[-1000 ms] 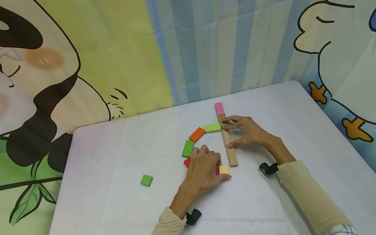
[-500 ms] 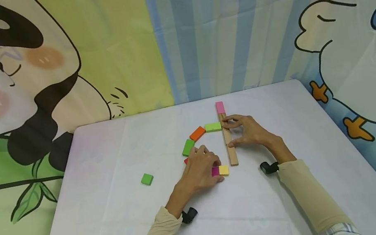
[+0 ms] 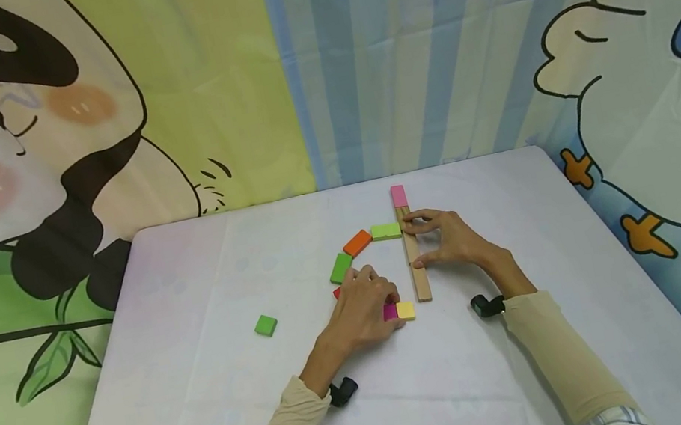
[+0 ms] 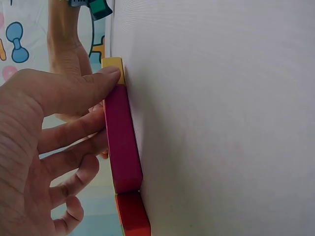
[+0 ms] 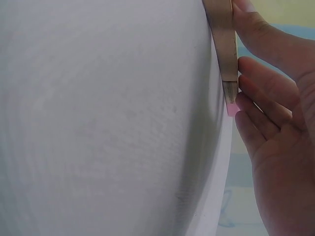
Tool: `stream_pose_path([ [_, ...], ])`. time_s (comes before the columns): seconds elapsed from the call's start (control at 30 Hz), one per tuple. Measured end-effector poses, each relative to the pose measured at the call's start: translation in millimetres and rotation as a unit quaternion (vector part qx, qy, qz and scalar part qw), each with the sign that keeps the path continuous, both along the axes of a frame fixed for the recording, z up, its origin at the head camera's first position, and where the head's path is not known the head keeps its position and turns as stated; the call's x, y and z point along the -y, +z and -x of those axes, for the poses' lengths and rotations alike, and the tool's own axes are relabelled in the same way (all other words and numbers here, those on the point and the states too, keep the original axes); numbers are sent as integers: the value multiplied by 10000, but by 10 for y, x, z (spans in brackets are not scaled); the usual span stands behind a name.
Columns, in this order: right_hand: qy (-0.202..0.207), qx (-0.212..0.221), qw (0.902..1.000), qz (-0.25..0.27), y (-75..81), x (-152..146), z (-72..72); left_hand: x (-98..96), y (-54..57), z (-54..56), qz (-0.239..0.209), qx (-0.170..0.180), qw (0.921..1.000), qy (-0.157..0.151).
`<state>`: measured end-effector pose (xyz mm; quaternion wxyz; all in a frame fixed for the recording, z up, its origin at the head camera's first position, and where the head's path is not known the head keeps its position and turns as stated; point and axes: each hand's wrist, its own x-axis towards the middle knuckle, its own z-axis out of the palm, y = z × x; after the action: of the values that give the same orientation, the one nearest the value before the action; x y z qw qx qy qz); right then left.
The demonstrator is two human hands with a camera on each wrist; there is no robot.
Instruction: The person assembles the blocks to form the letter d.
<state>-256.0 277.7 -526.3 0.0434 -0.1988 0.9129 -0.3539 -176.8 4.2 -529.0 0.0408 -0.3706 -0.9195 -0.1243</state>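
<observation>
On the white table, my left hand [image 3: 363, 309] pinches across the joint between a magenta block [image 3: 390, 311] and a yellow block [image 3: 406, 310]. In the left wrist view the thumb lies on the yellow block [image 4: 114, 63], while fingers touch the far side of the magenta block [image 4: 122, 142]. A red block [image 4: 134, 214] meets its end, mostly hidden by the hand from above. My right hand [image 3: 450, 237] rests fingertips and thumb along the right side of a line of wooden planks [image 3: 419, 276], with a pink block [image 3: 398, 196] at its far end.
A curve of blocks runs left from the planks: light green block [image 3: 386, 232], orange block [image 3: 357, 243], green block [image 3: 340, 268]. A separate green square block [image 3: 265, 325] lies further left on the table [image 3: 212, 417]. Printed cloth [image 3: 368, 56] hangs behind the table.
My left hand has shifted left along the blocks, from the yellow block's right end to the joint, uncovering more of the magenta block. My right hand has stayed at the planks.
</observation>
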Motion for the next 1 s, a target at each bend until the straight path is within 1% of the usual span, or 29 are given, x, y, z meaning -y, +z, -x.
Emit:
stream_pose_path([
  [0.43, -5, -40, 10000, -33, -8, 0, 0, 27, -21, 7, -107, 73, 9999, -69],
  [0.7, 46, -56, 10000, -23, -16, 3, -2, 45, -11, 3, -32, 90, 9999, -98],
  [0.83, 65, -83, 9999, -22, -4, 3, -3, 60, 13, -2, -36, 145, 9999, -70],
  [0.9, 75, -93, 9999, -27, 1, 3, -3, 82, 45, -7, -71, 191, 9998, -24],
  [1.0, 79, -97, 9999, -28, 1, 4, 0, 179, 92, -4, -353, 366, 9987, 77],
])
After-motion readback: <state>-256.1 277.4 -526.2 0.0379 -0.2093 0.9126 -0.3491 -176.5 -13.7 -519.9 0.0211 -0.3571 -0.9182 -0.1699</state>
